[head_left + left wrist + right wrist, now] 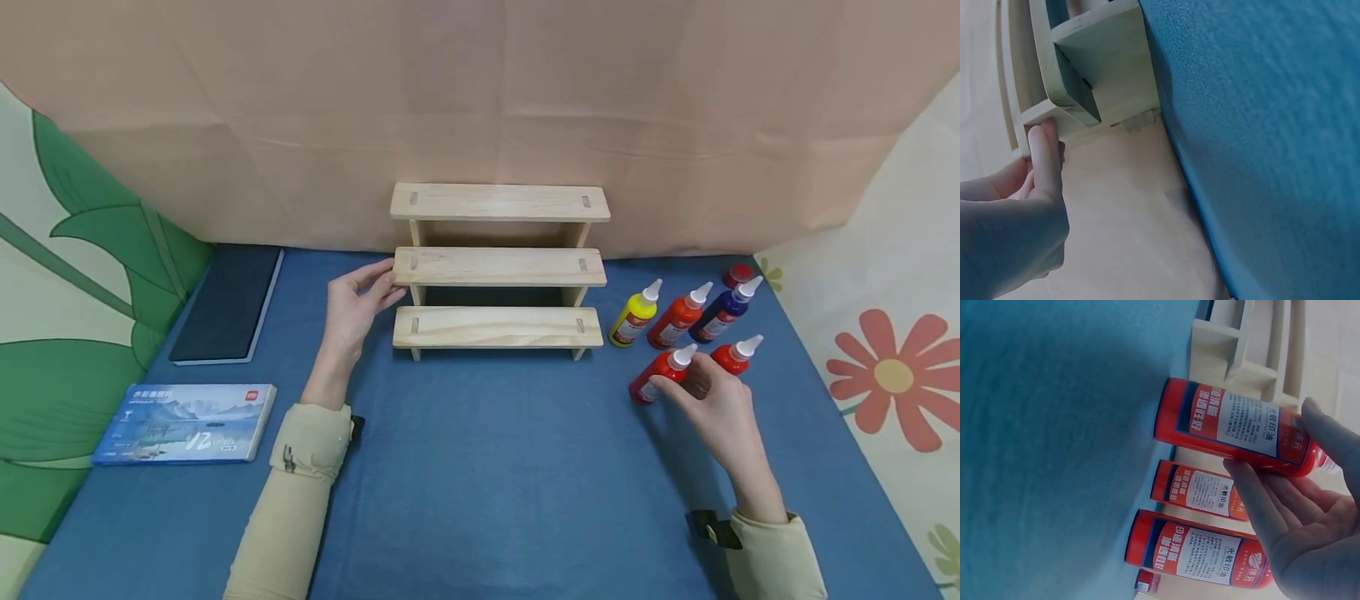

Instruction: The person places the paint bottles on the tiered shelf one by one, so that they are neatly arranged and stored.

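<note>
A three-step wooden display rack (498, 267) stands at the back middle of the blue-covered table. My left hand (352, 304) pinches the left end of its middle step; in the left wrist view, thumb and fingers (1045, 156) meet at the board's edge. On the right, my right hand (708, 404) grips a red ink bottle (1235, 428) with a white pointed nozzle, thumb on one side and fingers on the other. Another red bottle (729, 358) is partly hidden behind that hand. Beyond stand a yellow bottle (632, 321), an orange-red bottle (675, 321) and a dark blue bottle (720, 317).
A small round red item (738, 275) sits at the back right, behind the blue bottle. A dark notebook (227, 304) and a blue box with a lake picture (187, 423) lie on the left. A beige cloth (495, 100) hangs behind the rack.
</note>
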